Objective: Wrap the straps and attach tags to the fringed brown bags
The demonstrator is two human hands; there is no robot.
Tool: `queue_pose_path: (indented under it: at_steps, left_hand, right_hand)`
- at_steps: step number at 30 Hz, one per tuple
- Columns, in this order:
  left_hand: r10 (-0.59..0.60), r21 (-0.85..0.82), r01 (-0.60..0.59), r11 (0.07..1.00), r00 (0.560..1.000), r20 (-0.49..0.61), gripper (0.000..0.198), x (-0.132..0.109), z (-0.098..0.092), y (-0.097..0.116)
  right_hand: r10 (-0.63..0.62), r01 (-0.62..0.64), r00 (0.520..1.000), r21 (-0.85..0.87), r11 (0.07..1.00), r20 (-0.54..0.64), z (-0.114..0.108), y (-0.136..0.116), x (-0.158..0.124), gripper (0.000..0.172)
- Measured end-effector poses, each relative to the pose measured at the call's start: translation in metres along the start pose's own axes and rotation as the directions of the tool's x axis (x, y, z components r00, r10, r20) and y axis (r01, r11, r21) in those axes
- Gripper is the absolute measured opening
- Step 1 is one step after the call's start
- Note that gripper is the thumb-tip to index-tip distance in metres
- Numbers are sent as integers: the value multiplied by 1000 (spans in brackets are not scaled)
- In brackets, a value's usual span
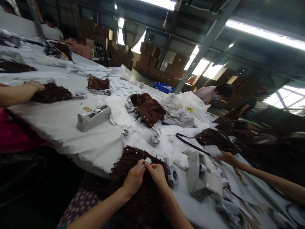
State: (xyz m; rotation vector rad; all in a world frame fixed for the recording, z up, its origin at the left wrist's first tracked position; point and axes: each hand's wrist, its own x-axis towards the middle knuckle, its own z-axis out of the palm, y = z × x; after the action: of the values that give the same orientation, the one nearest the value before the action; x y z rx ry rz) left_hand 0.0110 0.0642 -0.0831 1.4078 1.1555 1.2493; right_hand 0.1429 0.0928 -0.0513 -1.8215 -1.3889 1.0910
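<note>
Both my hands meet over a dark brown fringed bag (126, 159) with metal eyelets, which lies at the table edge and over my lap. Between the fingertips of my left hand (133, 178) and my right hand (157, 174) is a small white piece (147, 160), perhaps paper or wrap. Both hands are closed in a pinch on it. A wrapped coiled strap (173, 176) lies beside the bag, just right of my right hand. Farther up the table sit another brown bag (151, 112) with eyelets and a wrapped grey coil (154, 139).
Tape dispensers stand left (94, 117) and right (201, 176) on the white-covered table (64, 130). A co-worker's hand (230, 158) at right holds a white sheet; another person's arm (21, 92) reaches in at left over a fringed bag. Cartons (150, 60) stack behind.
</note>
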Motion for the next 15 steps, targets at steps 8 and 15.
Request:
queue_pose_path:
  at_steps: [8,15]
  left_hand:
    - [-308,-165,300,940,951,-25,33,11,2,2]
    - [-429,-610,343,714,903,6,32,20,10,18]
  right_hand:
    - [32,-84,986,327,941,161,-3,-2,-6,44]
    - [86,-73,996,535,842,2,-3,-11,-11,63]
